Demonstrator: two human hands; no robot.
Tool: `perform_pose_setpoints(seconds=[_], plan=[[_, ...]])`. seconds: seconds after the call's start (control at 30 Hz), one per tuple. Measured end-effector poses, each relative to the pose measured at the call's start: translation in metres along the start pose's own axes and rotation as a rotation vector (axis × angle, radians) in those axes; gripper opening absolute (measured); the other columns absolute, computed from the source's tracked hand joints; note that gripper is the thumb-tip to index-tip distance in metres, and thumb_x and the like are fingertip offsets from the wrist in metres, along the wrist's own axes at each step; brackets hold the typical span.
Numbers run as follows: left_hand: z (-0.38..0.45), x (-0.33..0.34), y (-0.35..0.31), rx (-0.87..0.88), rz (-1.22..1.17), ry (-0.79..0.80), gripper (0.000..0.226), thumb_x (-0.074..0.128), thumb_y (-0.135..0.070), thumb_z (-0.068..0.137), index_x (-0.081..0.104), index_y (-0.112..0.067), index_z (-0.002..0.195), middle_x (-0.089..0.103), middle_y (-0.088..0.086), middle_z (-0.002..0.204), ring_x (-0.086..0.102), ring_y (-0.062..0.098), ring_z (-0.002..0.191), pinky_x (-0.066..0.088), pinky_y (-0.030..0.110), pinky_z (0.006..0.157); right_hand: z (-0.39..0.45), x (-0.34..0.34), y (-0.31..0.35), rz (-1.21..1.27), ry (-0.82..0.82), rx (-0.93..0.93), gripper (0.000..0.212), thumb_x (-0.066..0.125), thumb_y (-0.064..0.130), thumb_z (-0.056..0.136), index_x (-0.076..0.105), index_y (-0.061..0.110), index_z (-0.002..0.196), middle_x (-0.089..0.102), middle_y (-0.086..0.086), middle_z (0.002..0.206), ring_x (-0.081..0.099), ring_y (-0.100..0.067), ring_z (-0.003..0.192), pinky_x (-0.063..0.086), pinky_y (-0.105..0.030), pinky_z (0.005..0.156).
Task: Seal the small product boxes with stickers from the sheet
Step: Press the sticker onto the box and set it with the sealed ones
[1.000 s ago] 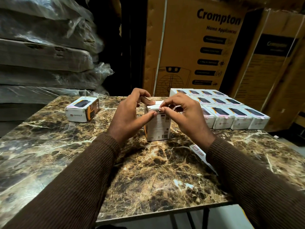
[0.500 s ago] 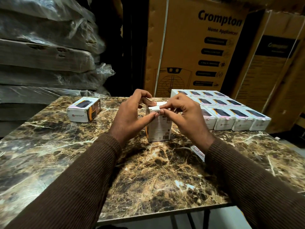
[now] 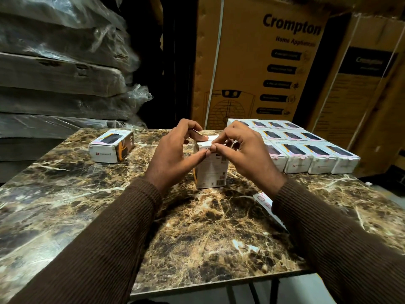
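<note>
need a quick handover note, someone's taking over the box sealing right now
Left hand grips the upright box mid-table; right hand pinches at its top flap edge, sticker too small to make out.
Sticker sheet lies under the right wrist.
Done, it seems: the grid of boxes at right, pink tabs on the front row.
Left: finish this box, then the lone box at left, seal unclear.

Two hands meeting, brown ribbed sleeves reaching forward.
The left hand and right hand curl inward, thumb tips touching, forefingers bent above, both pinching.
</note>
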State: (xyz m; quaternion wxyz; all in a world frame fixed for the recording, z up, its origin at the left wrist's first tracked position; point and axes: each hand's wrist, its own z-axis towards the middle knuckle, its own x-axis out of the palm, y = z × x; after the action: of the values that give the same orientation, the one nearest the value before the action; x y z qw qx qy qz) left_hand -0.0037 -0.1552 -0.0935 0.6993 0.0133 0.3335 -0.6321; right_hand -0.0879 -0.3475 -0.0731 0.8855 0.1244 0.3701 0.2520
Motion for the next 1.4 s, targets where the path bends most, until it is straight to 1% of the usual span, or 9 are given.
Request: perform_pose_setpoints(seconds=[0.23, 0.33, 0.47, 0.73, 0.83, 0.97, 1.17, 1.3, 1.4], plan=[[0.0, 0.001, 0.0, 0.003, -0.004, 0.001, 0.051, 0.085, -0.026, 0.088, 0.055, -0.013, 0.128, 0.069, -0.007, 0.116, 0.066, 0.003, 0.11, 0.057, 0.031, 0.098, 0.001, -0.008, -0.002, -0.012, 0.084, -0.089, 0.008, 0.079, 0.007, 0.09, 0.077, 0.014, 0.095, 0.061, 0.004, 0.098, 0.061, -0.007, 0.092, 0.053, -0.024, 0.069], [0.0, 0.001, 0.001, -0.001, 0.0, 0.0, 0.052, 0.085, -0.026, 0.087, 0.055, -0.014, 0.128, 0.069, -0.007, 0.117, 0.065, 0.003, 0.11, 0.057, 0.03, 0.096, 0.003, -0.012, -0.002, -0.063, 0.09, -0.122, 0.008, 0.079, 0.013, 0.091, 0.079, 0.017, 0.098, 0.062, 0.006, 0.098, 0.061, -0.006, 0.091, 0.056, -0.03, 0.07], [0.0, 0.001, 0.001, -0.012, -0.006, 0.007, 0.053, 0.085, -0.028, 0.087, 0.055, -0.014, 0.129, 0.068, -0.007, 0.117, 0.065, 0.003, 0.11, 0.056, 0.027, 0.097, 0.004, -0.012, -0.002, -0.111, 0.078, -0.172, 0.008, 0.079, 0.018, 0.093, 0.077, 0.017, 0.1, 0.063, 0.007, 0.098, 0.06, -0.005, 0.088, 0.054, -0.027, 0.07], [-0.001, 0.001, 0.001, -0.005, -0.022, 0.009, 0.051, 0.086, -0.025, 0.087, 0.055, -0.015, 0.127, 0.069, -0.01, 0.114, 0.065, 0.002, 0.11, 0.056, 0.03, 0.096, -0.008, -0.007, -0.008, -0.194, 0.03, -0.292, 0.009, 0.073, 0.017, 0.099, 0.075, 0.01, 0.104, 0.062, -0.002, 0.103, 0.059, -0.02, 0.093, 0.052, -0.036, 0.071], [-0.001, 0.001, 0.002, 0.009, -0.01, 0.008, 0.047, 0.085, -0.024, 0.088, 0.057, -0.014, 0.125, 0.068, -0.007, 0.115, 0.065, 0.005, 0.11, 0.057, 0.033, 0.095, -0.007, -0.006, -0.007, -0.181, 0.023, -0.266, 0.009, 0.073, 0.018, 0.098, 0.076, 0.014, 0.105, 0.062, 0.001, 0.104, 0.059, -0.018, 0.097, 0.05, -0.032, 0.074], [-0.001, 0.002, 0.004, 0.08, 0.103, 0.02, 0.029, 0.081, -0.025, 0.091, 0.068, -0.015, 0.115, 0.07, -0.005, 0.113, 0.063, 0.012, 0.107, 0.056, 0.039, 0.09, -0.011, -0.003, -0.005, -0.066, -0.053, -0.169, 0.01, 0.078, 0.013, 0.092, 0.076, 0.014, 0.102, 0.063, 0.004, 0.098, 0.057, -0.006, 0.092, 0.042, -0.013, 0.074], [-0.003, 0.003, 0.005, 0.072, 0.117, 0.01, 0.026, 0.079, -0.026, 0.092, 0.071, -0.015, 0.114, 0.072, -0.005, 0.114, 0.063, 0.012, 0.108, 0.055, 0.037, 0.092, -0.011, -0.001, -0.007, 0.018, -0.061, -0.139, 0.01, 0.078, 0.011, 0.092, 0.079, 0.017, 0.101, 0.065, 0.004, 0.099, 0.06, -0.011, 0.096, 0.043, -0.016, 0.077], [-0.005, 0.002, 0.003, 0.079, 0.118, 0.013, 0.027, 0.08, -0.023, 0.092, 0.07, -0.016, 0.116, 0.07, -0.004, 0.122, 0.062, 0.012, 0.116, 0.054, 0.041, 0.097, -0.02, -0.007, -0.01, 0.062, -0.067, -0.088, 0.017, 0.077, 0.008, 0.092, 0.078, 0.017, 0.106, 0.062, 0.006, 0.103, 0.058, -0.003, 0.095, 0.041, -0.011, 0.074], [-0.008, 0.002, 0.0, 0.035, 0.097, -0.011, 0.028, 0.08, -0.024, 0.089, 0.069, -0.018, 0.115, 0.064, -0.004, 0.127, 0.059, 0.012, 0.12, 0.055, 0.04, 0.097, -0.026, -0.012, -0.015, 0.082, -0.105, -0.022, 0.016, 0.076, 0.008, 0.092, 0.075, 0.02, 0.103, 0.06, 0.012, 0.101, 0.056, -0.004, 0.089, 0.04, -0.011, 0.07]])
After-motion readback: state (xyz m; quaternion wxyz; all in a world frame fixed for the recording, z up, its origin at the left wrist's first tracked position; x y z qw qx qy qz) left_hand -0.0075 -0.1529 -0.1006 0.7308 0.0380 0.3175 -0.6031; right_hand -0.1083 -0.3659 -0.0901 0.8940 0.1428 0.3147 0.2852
